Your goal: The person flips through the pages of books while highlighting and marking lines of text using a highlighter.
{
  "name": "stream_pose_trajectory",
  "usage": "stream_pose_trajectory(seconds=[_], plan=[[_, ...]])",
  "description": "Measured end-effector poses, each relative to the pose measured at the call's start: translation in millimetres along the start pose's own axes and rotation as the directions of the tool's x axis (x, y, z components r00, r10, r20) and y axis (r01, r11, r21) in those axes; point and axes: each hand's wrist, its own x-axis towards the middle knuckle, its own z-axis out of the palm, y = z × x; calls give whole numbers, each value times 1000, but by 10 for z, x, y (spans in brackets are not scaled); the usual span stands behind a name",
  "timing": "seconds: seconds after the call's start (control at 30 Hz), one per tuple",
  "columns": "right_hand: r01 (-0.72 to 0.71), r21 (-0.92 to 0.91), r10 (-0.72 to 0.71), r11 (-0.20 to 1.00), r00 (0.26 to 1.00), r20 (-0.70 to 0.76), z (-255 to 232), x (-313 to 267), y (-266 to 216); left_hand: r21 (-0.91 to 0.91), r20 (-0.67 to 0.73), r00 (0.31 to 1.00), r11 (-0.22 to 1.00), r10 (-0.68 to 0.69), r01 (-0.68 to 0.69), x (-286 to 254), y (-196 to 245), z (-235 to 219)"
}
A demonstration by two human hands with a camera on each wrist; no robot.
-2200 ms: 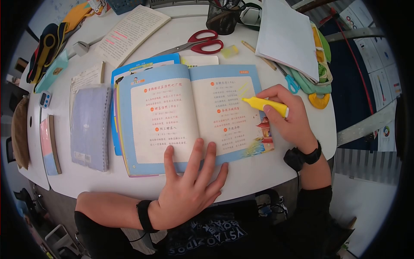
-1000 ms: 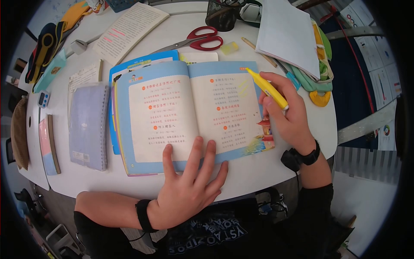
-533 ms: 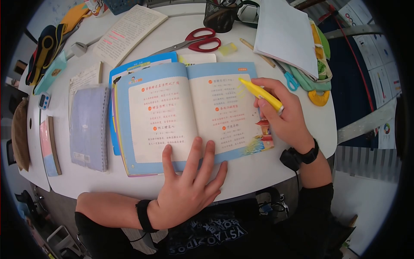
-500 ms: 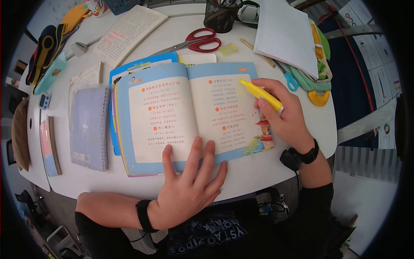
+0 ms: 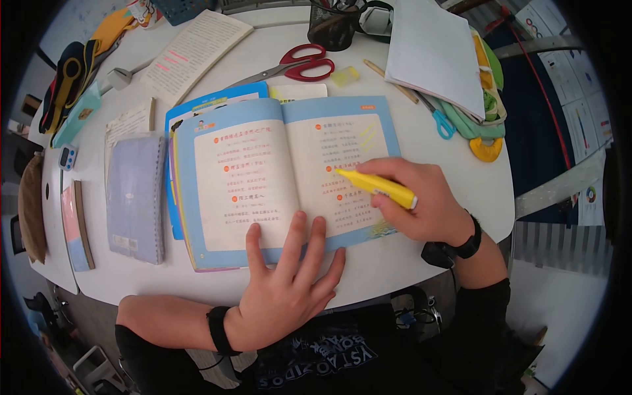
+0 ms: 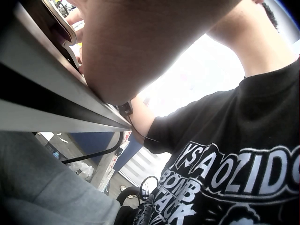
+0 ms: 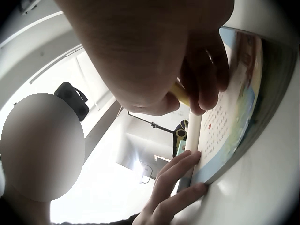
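Observation:
An open book (image 5: 247,171) with blue page borders lies on the white table (image 5: 197,283). My right hand (image 5: 421,204) grips a yellow highlighter (image 5: 385,189), its tip over the second heading of the right page. Yellow strokes show near that page's upper right. With fingers spread, my left hand (image 5: 283,289) rests on the book's lower edge by the spine. In the right wrist view, the right hand (image 7: 187,61) curls round the highlighter (image 7: 180,93), while the left hand (image 7: 173,187) touches the book's edge. The left wrist view shows mostly forearm and shirt.
Red-handled scissors (image 5: 303,64), an eraser-like yellow block (image 5: 345,76) and a pencil (image 5: 388,80) lie beyond the book. White papers (image 5: 434,59) rest over a green pouch at the right. A lilac spiral notebook (image 5: 137,197) lies left; a mesh pen holder (image 5: 331,26) stands behind.
My right hand has moved down and left with the highlighter, from the right page's top heading to the second one. The left hand stays on the book.

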Motion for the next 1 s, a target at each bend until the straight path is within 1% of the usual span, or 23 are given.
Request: stream_pose_trajectory(seconds=[0.03, 0.07, 0.13, 0.17, 0.2, 0.27, 0.4, 0.47, 0.6, 0.67, 0.8, 0.87, 1.0], plan=[[-37, -31, 36, 999, 998, -51, -38, 5, 19, 1, -1, 1000, 1000, -1, 1, 0, -3, -3], [-38, -30, 36, 999, 998, -52, -64, 0, 61, 1, 0, 1000, 1000, 0, 0, 0, -6, -9], [-154, 77, 165, 985, 973, -161, -87, -10, 181, -6, 11, 1000, 1000, 1, -1, 3, -5, -18], [-110, 93, 128, 990, 967, -222, -66, 0, 240, -6, 10, 1000, 1000, 2, -2, 3, -3, -17], [-109, 93, 127, 990, 967, -222, -77, -5, 237, -9, 11, 1000, 1000, 2, -2, 1, -4, -15], [-141, 86, 154, 986, 973, -170, -107, -11, 218, -9, 10, 1000, 1000, 0, 0, -6, -10, -14], [-123, 20, 124, 992, 980, -158, -80, -3, 140, -17, 2, 1000, 1000, -3, 4, -9, -6, -1], [-219, 93, 231, 971, 959, -163, -74, -2, 123, -20, 0, 1000, 1000, 0, 0, -12, -8, 0], [-182, 40, 187, 982, 967, -174, -101, 4, 186, -17, -2, 1000, 1000, 1, -1, -10, -10, 7], [-189, 53, 197, 980, 949, -248, -124, 14, 222, -22, -5, 1000, 1000, 6, -6, -11, -5, 6], [-193, 35, 195, 981, 948, -250, -161, 11, 180, -22, 2, 1000, 1000, 2, -2, -8, -12, 0], [-191, 174, 246, 966, 888, -388, -116, 16, 189, -28, -2, 1000, 1000, 2, -2, -7, -9, 2], [-195, 186, 257, 963, 872, -416, -114, 67, 293, -22, 2, 1000, 1000, 4, -4, -8, -9, -5]])
